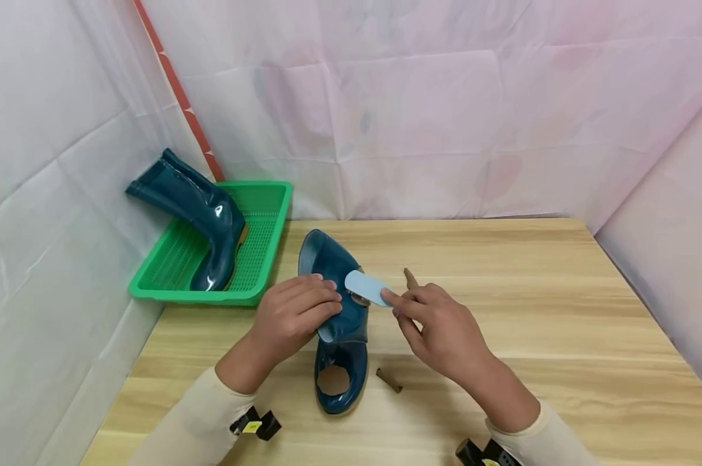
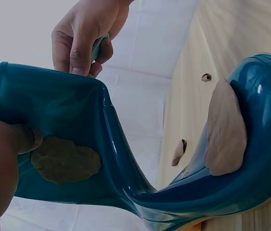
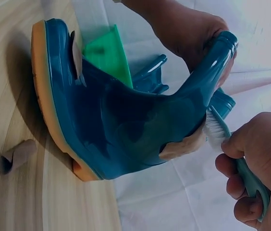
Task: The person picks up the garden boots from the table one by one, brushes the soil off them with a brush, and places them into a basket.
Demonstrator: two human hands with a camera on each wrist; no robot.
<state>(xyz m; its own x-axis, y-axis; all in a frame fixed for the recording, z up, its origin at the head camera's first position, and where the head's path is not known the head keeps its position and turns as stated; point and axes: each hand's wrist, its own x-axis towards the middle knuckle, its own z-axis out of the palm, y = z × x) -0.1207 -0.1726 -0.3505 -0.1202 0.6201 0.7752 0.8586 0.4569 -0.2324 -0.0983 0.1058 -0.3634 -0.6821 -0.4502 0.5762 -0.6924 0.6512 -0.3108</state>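
A dark teal rubber boot stands on the table with its shaft leaning. My left hand grips the upper shaft; its thumb lies beside a flat brown clay-like patch in the left wrist view. Another such patch sticks to the toe. My right hand holds a light-blue scrubbing brush by its handle. White bristles meet the shaft beside a third brown patch, seen from the right wrist.
At the back left, a green plastic basket holds a second teal boot, leaning over its rim. Two curled brown pieces lie on the wooden table: one piece right of the toe, another piece beyond my right hand. White sheets hang around.
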